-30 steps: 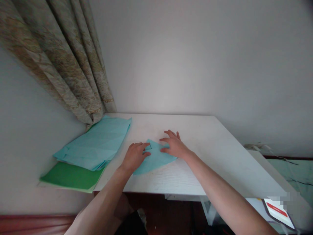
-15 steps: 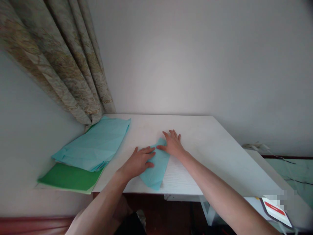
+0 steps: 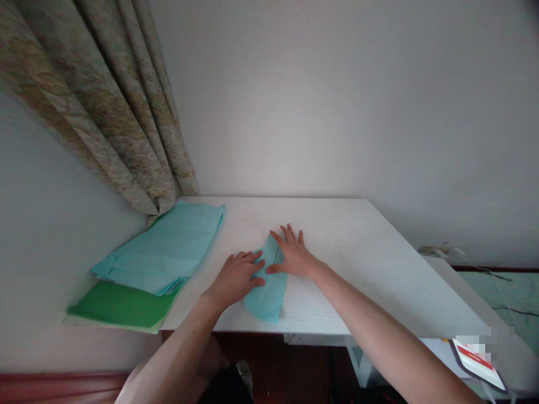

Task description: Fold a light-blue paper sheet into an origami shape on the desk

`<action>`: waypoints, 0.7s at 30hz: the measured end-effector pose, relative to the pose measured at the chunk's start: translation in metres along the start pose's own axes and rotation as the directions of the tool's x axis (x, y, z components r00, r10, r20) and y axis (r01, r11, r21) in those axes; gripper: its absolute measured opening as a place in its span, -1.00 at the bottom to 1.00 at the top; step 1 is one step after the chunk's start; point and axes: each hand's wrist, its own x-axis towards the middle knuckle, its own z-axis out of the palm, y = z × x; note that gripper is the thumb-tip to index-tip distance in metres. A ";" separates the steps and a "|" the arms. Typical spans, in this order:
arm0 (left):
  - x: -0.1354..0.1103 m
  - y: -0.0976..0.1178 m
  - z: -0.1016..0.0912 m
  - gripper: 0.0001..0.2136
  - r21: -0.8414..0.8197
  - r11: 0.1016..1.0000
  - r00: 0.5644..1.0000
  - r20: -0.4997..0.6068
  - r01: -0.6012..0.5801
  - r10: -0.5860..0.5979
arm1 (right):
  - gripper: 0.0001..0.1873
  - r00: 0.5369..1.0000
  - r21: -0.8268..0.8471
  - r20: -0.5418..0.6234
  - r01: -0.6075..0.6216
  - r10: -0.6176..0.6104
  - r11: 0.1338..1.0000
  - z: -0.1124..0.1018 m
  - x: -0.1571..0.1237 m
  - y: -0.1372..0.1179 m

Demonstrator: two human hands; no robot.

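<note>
A small piece of light blue folded paper [image 3: 266, 303] lies on the white table near its front edge, with crease lines showing on it. My left hand [image 3: 242, 279] rests on its left side, fingers stretched out and apart. Across the upper right part of the paper, my right hand [image 3: 293, 253] lies with its thumb and fingers spread. Parts of the sheet are hidden beneath both hands. Neither hand grips it; the fingers lie on its surface.
A stack of larger light blue paper sheets [image 3: 168, 247] sits at the table's left, over green sheets [image 3: 122, 306]. A patterned curtain [image 3: 113, 106] hangs at the back left. A device with a lit screen [image 3: 480, 362] is at the lower right of the white table [image 3: 345, 235].
My right hand has shifted slightly left, its thumb lower on the paper. The paper has turned or shifted a little, and my left hand has moved only slightly.
</note>
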 end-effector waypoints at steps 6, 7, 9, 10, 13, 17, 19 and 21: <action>0.000 -0.002 0.000 -0.58 0.000 1.000 1.000 -0.007 -0.025 0.025 | 0.09 0.971 0.011 -0.062 -0.232 0.232 0.973 0.001 0.011 0.015; -0.001 -0.002 0.000 -0.58 -0.001 0.999 0.999 -0.007 -0.032 0.032 | 0.05 0.963 0.014 -0.072 -0.260 0.261 0.965 0.001 0.012 0.016; -0.002 -0.001 -0.001 -0.58 0.005 0.999 0.999 -0.014 -0.048 0.048 | -0.04 0.947 0.017 -0.109 -0.302 0.303 0.953 0.001 0.015 0.019; -0.003 0.000 -0.002 -0.58 0.009 0.998 0.998 -0.020 -0.059 0.059 | -0.08 0.939 0.018 -0.135 -0.317 0.316 0.948 0.001 0.016 0.019; -0.007 0.008 -0.006 -0.62 0.013 0.994 0.993 -0.047 -0.110 0.110 | -0.17 0.921 0.022 -0.198 -0.339 0.337 0.940 0.000 0.016 0.020; -0.013 0.023 -0.008 -0.71 -0.035 0.987 0.986 -0.066 -0.154 0.152 | -0.28 0.937 0.050 -0.207 -0.276 0.281 0.960 -0.002 0.014 0.015; -0.014 0.027 -0.006 -0.71 -0.060 0.986 0.985 -0.081 -0.158 0.153 | -0.41 0.955 0.074 -0.204 -0.205 0.216 0.976 -0.001 0.013 0.013; -0.013 0.028 -0.002 -0.66 -0.073 0.985 0.986 -0.075 -0.154 0.149 | -0.57 0.968 0.088 -0.202 -0.135 0.150 0.987 0.000 0.013 0.011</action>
